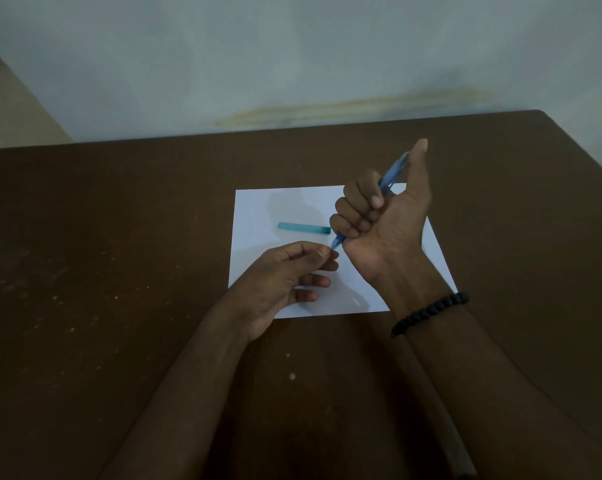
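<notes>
In the head view, a brown table (119, 237) fills the lower part of the scene, and its far edge meets a pale wall. A white sheet of paper (258, 209) lies flat on the table, somewhat right of the middle and nearer the far edge than the near one.

The right hand (379, 216) is raised over the far right corner of the sheet. Its four fingers are curled into a fist round a blue pen (391, 174) and its thumb sticks straight up. The pen runs at a slant through the fist: its upper end rises beside the thumb toward the table's far edge, and its lower tip pokes out below the little finger, above the middle of the sheet. A black bead bracelet (431, 311) circles the right wrist, near the sheet's near right corner.

The left hand (285, 278) hovers palm-up over the near half of the sheet. Its thumb and forefinger are pinched together at the pen's lower tip. They seem to grip it, though the dim light blurs the contact. The other fingers are loosely curled.

A teal cap (304, 228) lies on the far half of the sheet. It runs roughly parallel to the sheet's far edge and sits just left of the right fist.
</notes>
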